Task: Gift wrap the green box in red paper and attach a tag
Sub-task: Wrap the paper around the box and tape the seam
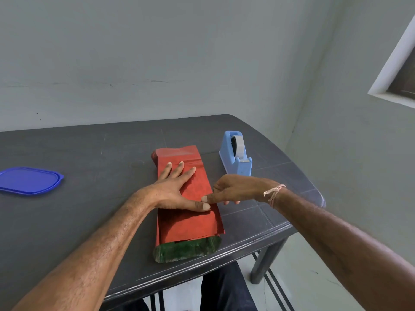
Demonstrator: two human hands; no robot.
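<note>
The green box (187, 250) lies lengthwise in the middle of the dark table, wrapped in red paper (190, 223) except for its near end, which shows green. My left hand (174, 189) lies flat on top of the paper with straight fingers, thumb stretched to the right. My right hand (233, 190) has curled fingers, and its thumb and forefinger meet at the paper's right edge beside my left thumb; whether a piece of tape is between them cannot be seen. No tag is in view.
A light blue tape dispenser (235, 154) stands right of the box. A blue plastic lid (29, 180) lies at the far left of the table (89, 153). The table's front edge runs close to the box's near end; my legs are below it.
</note>
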